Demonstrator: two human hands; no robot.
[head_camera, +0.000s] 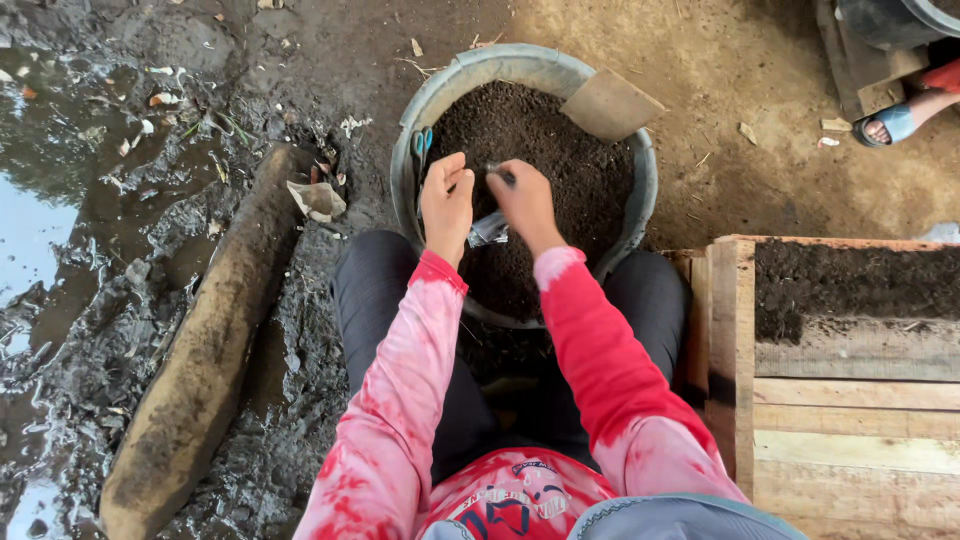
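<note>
Both hands work over a grey tub (640, 190) of dark soil set between the person's knees. The left hand (446, 200) and the right hand (525, 203) are each closed on a small clear plastic bag (488, 230) that hangs between them just above the soil. Blue-handled scissors (421, 148) rest against the tub's left rim, a flat board (610, 104) leans on its far rim, and a wooden crate (850, 420) holding soil stands to the right.

Both arms are extended forward, sleeved in red and pink. The left hand (446, 203) and right hand (524, 204) are held close together, fingers curled.
</note>
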